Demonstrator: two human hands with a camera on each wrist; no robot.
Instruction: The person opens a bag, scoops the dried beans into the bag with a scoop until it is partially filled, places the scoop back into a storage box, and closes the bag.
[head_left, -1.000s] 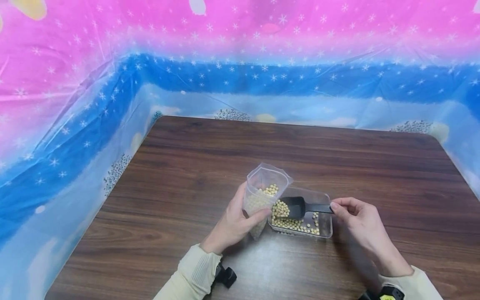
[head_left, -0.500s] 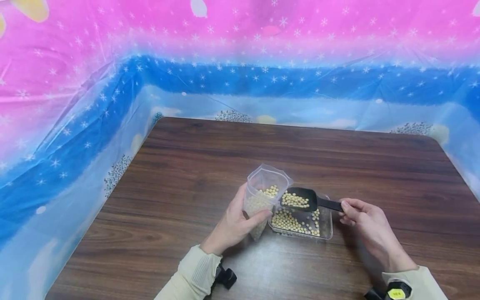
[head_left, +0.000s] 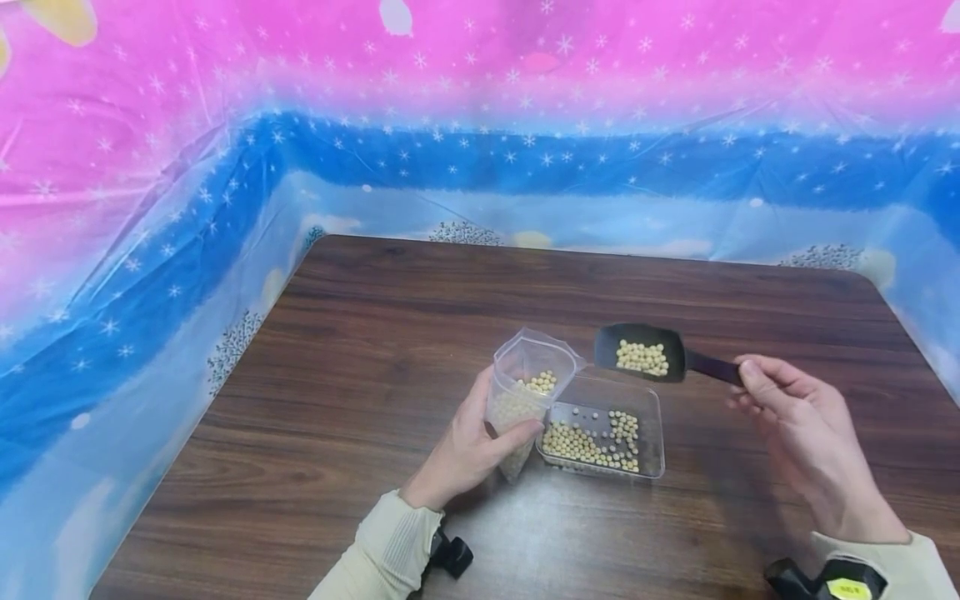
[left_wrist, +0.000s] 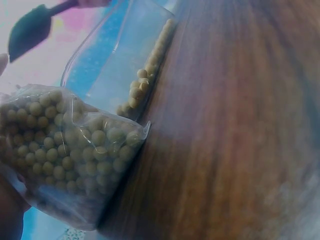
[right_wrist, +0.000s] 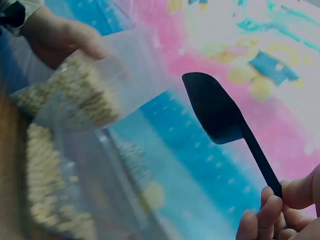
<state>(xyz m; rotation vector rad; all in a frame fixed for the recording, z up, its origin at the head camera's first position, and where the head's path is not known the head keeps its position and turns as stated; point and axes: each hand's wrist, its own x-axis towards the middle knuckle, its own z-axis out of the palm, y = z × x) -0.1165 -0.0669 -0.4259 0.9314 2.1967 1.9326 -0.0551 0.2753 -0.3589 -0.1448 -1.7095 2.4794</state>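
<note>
My left hand (head_left: pixel 465 450) grips a clear plastic bag (head_left: pixel 517 412), part filled with round, pale yellow soybeans, its mouth gaping upward. In the left wrist view the bag (left_wrist: pixel 70 150) bulges with beans and stands close against the tray's end. My right hand (head_left: pixel 817 433) pinches the handle of a black scoop (head_left: pixel 678 367), which holds a small heap of beans (head_left: pixel 642 357) and hangs above the tray's far edge. A clear plastic tray (head_left: pixel 651 442) with a thin scatter of soybeans (head_left: pixel 573 442) sits on the table, right of the bag.
The dark wood-grain table (head_left: pixel 337 375) reaches back to a pink and blue snowflake-printed cloth (head_left: pixel 480 158) hanging behind and at the left. Both wrists carry black straps with small devices (head_left: pixel 847 583).
The scoop has gone from low in the tray, beside the bag, up and to the right, levelled with beans in it. My left hand and the bag have stayed put.
</note>
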